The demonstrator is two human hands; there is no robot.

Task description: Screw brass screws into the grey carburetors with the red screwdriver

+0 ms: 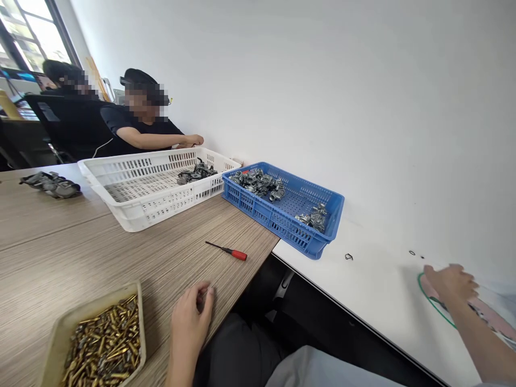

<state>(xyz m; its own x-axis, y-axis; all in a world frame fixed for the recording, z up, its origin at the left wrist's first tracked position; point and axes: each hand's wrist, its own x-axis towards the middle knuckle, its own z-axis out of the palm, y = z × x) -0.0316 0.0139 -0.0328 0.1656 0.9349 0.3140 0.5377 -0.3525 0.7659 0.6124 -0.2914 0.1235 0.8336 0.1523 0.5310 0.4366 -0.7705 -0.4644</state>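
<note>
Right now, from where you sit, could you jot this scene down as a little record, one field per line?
Left hand: resting on the wood-grain table; left hand nearest the red-handled screwdriver
Right hand: right hand over a green-rimmed pink item; grip unclear
Tub: beige tub holding brass-coloured pieces
White basket: white basket with grey parts towards one end
Blue basket: blue basket with two piles of metal parts
Nearby: another person beyond the white basket

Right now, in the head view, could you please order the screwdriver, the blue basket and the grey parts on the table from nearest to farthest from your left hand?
1. Screwdriver: just ahead, slightly right of the left hand.
2. Blue basket: beyond the screwdriver, right.
3. Grey parts: far left, beside the white basket.
</note>
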